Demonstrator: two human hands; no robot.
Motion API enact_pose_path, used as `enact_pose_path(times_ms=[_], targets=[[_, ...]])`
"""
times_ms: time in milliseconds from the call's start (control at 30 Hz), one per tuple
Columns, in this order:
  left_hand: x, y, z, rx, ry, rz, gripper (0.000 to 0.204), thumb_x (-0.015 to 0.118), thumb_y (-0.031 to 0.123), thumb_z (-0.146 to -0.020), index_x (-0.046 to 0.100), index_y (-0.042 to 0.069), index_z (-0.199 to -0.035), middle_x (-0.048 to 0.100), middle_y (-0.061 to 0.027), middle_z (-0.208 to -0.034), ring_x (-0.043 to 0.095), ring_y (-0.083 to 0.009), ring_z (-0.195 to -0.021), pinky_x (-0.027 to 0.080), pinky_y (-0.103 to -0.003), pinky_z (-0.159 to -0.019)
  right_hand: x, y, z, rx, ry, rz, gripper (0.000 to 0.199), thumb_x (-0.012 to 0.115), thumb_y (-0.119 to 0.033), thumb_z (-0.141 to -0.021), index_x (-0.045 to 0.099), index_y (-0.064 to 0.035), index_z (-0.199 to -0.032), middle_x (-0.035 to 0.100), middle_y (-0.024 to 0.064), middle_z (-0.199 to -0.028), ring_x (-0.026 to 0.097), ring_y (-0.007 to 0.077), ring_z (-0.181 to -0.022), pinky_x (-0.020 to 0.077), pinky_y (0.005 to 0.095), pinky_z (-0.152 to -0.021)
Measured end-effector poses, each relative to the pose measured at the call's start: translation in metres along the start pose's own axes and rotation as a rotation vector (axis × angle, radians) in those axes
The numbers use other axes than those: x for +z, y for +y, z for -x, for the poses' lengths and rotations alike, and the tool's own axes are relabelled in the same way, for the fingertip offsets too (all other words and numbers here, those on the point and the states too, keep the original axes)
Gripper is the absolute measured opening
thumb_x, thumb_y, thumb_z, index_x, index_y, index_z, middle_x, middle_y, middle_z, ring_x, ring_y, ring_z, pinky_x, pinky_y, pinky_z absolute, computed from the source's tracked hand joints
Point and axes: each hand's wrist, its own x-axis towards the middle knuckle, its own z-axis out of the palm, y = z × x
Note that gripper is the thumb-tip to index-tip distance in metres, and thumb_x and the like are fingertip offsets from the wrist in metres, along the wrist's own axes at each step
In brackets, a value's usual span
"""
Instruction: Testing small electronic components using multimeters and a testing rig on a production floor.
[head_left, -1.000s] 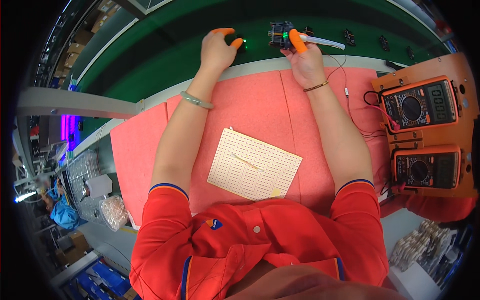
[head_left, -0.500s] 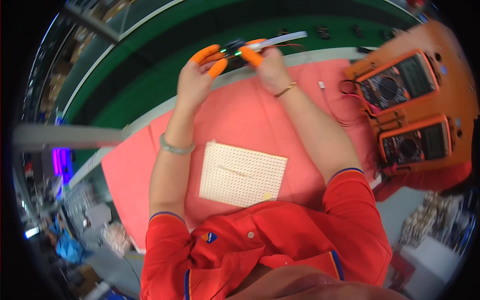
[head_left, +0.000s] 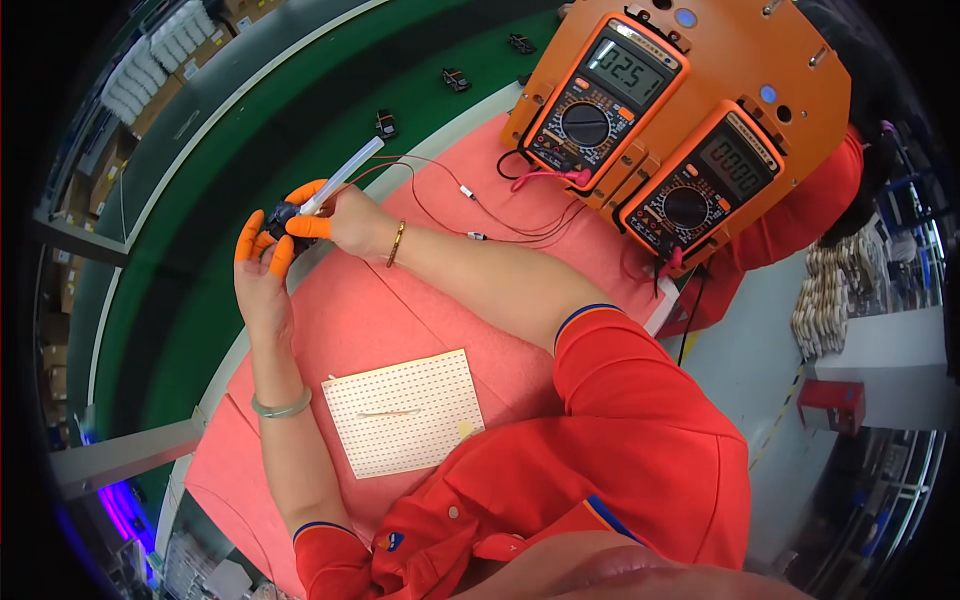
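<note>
At the far edge of the pink-covered table, both my hands are closed around a small black device [head_left: 281,214]. My left hand [head_left: 264,285], with orange finger cots, grips it from the left side. On its right is my right hand [head_left: 350,222], also in orange finger cots, pinching a translucent white stick-like tool [head_left: 343,172] whose lower end meets the device. A thin red wire runs from beside the tool towards the right. Fingers cover much of the device, so its underside and the exact contact are hidden.
Two orange multimeters [head_left: 607,100] [head_left: 702,188] sit on an orange panel [head_left: 800,60] at right, with thin leads and a white connector [head_left: 467,192]. A perforated white board [head_left: 405,445] carries a thin stick [head_left: 390,413]. Black devices [head_left: 455,79] lie on the green belt [head_left: 345,70]. Another person's red sleeve [head_left: 830,190] shows behind the panel.
The view has turned, so the multimeters appear nearer the middle and my hands farther left. Both hands still hold the device and tool. Green lights seen on the device earlier no longer show.
</note>
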Motion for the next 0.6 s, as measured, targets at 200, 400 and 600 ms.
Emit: enact_pose_path(times_ms=[200,400,600], targets=[[0.0019,-0.0013,0.0002,-0.025,-0.013,0.069,0.041,0.056,-0.002,-0.074,0.043,0.001,-0.113,0.051,-0.0088,-0.096,0.051,-0.0139,-0.088,0.042,-0.023,-0.080,0.0012,-0.0010,0.0014,-0.033,0.012,0.049,0.029,0.063,-0.006,-0.071,0.051,-0.0005,-0.096,0.056,0.0057,-0.083,0.053,0.0106,-0.077,0.0441,0.0221,-0.068],[-0.0005,-0.0030,0.0000,0.006,-0.008,0.039,0.037,0.057,-0.002,-0.074,0.046,0.000,-0.109,0.052,-0.0092,-0.096,0.051,-0.0140,-0.088,0.042,-0.025,-0.080,-0.0018,0.0008,0.0005,-0.050,-0.011,0.150,0.028,0.064,-0.008,-0.071,0.051,-0.0012,-0.095,0.056,0.0060,-0.083,0.053,0.0105,-0.076,0.0431,0.0223,-0.068],[-0.0029,-0.0048,-0.0002,0.029,-0.002,0.015,0.035,0.057,-0.002,-0.073,0.047,-0.001,-0.107,0.052,-0.0092,-0.096,0.051,-0.0141,-0.088,0.042,-0.025,-0.080,0.0000,-0.0028,0.0024,-0.063,-0.006,0.206,0.029,0.065,-0.008,-0.069,0.051,-0.0013,-0.093,0.056,0.0067,-0.081,0.053,0.0111,-0.076,0.0426,0.0229,-0.068]])
